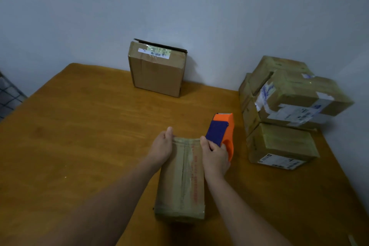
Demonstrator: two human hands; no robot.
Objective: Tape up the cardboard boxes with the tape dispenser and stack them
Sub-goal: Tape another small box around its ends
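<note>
A narrow cardboard box [180,181] lies lengthwise on the wooden table [83,126], its top seam running away from me under tape. My left hand [161,147] grips its far left corner. My right hand [215,158] presses the box's far right edge while holding an orange and blue tape dispenser [222,132] by its handle. The dispenser sits just off the box's far right corner.
A square box with a barcode label [157,68] stands on edge against the wall at the back. A stack of several taped boxes [283,106] fills the right side of the table. A dark grid panel [10,94] shows at the left edge.
</note>
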